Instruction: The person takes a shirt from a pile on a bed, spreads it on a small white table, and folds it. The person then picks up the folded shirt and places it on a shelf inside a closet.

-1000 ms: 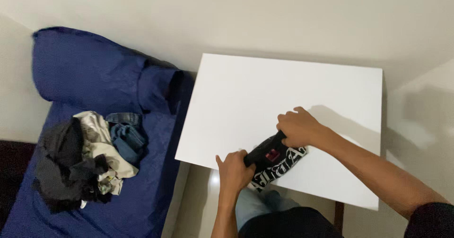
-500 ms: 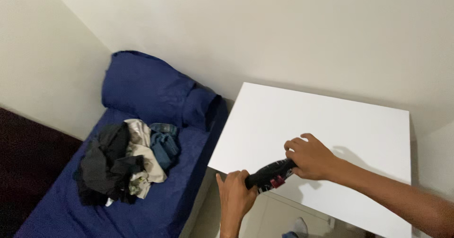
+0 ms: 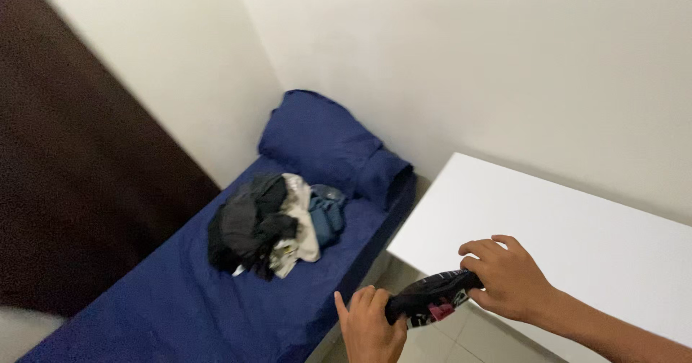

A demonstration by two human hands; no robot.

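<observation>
My right hand (image 3: 508, 280) pinches one end of a folded black garment (image 3: 432, 299) with a pale print and a pink patch, fingers curled over the top and thumb beneath, while my left hand (image 3: 369, 327) is closed in a fist round the other end — the bundle hangs between them in the air, just off the near corner of the white surface (image 3: 577, 240) and touching nothing else. To carry a folded piece well, in my judgement, both grips should stay firm and level so the layers do not slip open, and the cloth should be kept taut enough that no loose edge droops. Beyond my hands, down to the left, runs a bed (image 3: 180, 312) under a dark blue sheet, its blue pillow (image 3: 324, 143) pushed against the pale wall (image 3: 468, 60) at the head. On the sheet, well apart from what I hold, lies a heap of unsorted clothes (image 3: 270, 226) — black pieces, a cream one and something in denim blue, tumbled together. A dark brown panel (image 3: 79, 175) fills the left of the view; whether it is a door or a cupboard front I cannot tell, as that side is blurred.
</observation>
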